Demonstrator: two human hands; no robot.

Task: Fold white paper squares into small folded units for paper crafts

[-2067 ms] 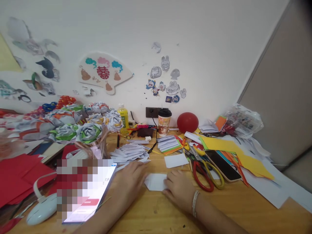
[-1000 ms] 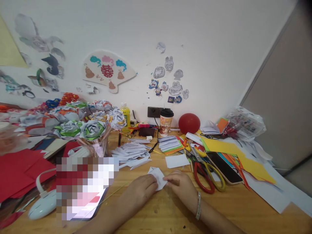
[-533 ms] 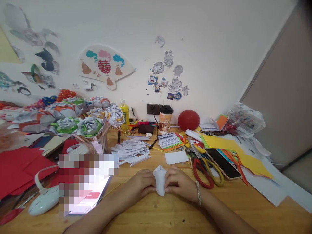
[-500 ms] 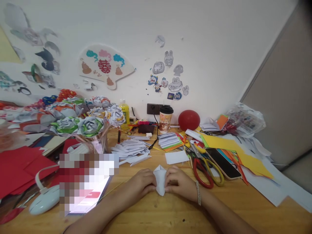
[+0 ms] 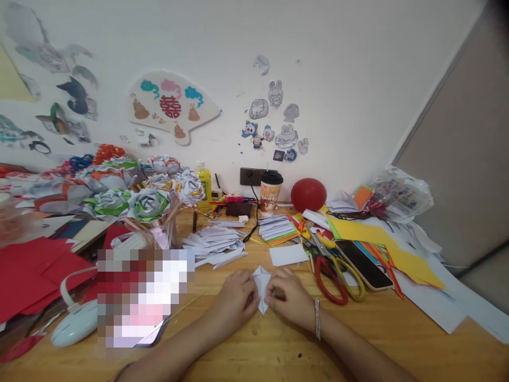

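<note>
A small folded white paper (image 5: pixel 262 284) stands between my two hands on the wooden desk (image 5: pixel 397 339). My left hand (image 5: pixel 234 298) pinches its left side with fingers closed. On the other side my right hand (image 5: pixel 290 297), with a bracelet at the wrist, grips the paper's right edge. Both hands rest low on the desk, close together.
A pile of folded white pieces (image 5: pixel 212 245), a loose white square (image 5: pixel 288 254), a stack of paper slips (image 5: pixel 276 229), red and yellow scissors (image 5: pixel 338 278), a dark phone (image 5: pixel 363 265), a lit phone (image 5: pixel 143 302), paper roses (image 5: pixel 139 199), a cup (image 5: pixel 269 193), a red ball (image 5: pixel 308 194).
The paper lay flat under both hands. It was lifted, turned point-down and folded narrower, and my hands drew closer together around it.
</note>
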